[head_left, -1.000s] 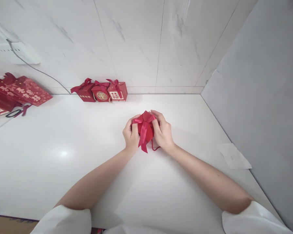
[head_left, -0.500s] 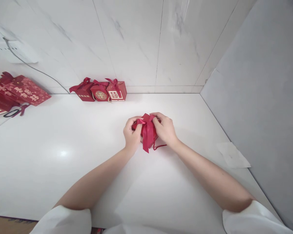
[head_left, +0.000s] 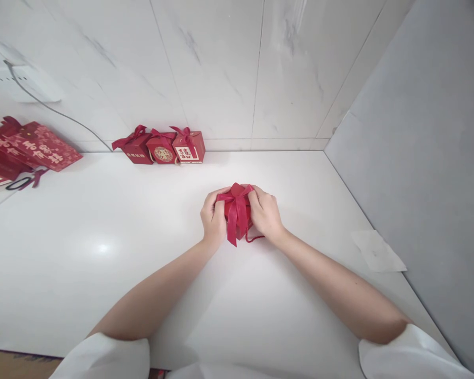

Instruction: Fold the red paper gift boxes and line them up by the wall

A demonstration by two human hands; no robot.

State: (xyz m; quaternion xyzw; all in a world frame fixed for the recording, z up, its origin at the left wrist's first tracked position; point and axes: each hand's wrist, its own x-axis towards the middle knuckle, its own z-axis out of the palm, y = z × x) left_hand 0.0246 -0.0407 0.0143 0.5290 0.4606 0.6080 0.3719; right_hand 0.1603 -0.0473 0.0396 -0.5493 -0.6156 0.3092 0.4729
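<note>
A small red gift box [head_left: 240, 223] with a red satin ribbon bow [head_left: 235, 202] sits on the white table [head_left: 102, 247], held between both hands. My left hand [head_left: 212, 218] grips the box's left side, fingers curled onto the ribbon loop. My right hand [head_left: 265, 213] grips the right side, fingers pinched on the other loop. Ribbon tails hang down the front, and a thin red cord [head_left: 255, 239] trails out beside my right wrist.
Three finished red gift boxes [head_left: 164, 147] with bows line the back wall. Flat red box blanks [head_left: 27, 150] lie at the far left. A white paper sheet [head_left: 375, 252] lies by the grey right wall. A white device with a cable hangs upper left.
Both hands shifted slightly on the bow, tugging its loops; the box tilted a little and settled back. The red cord moved beside my right wrist.
</note>
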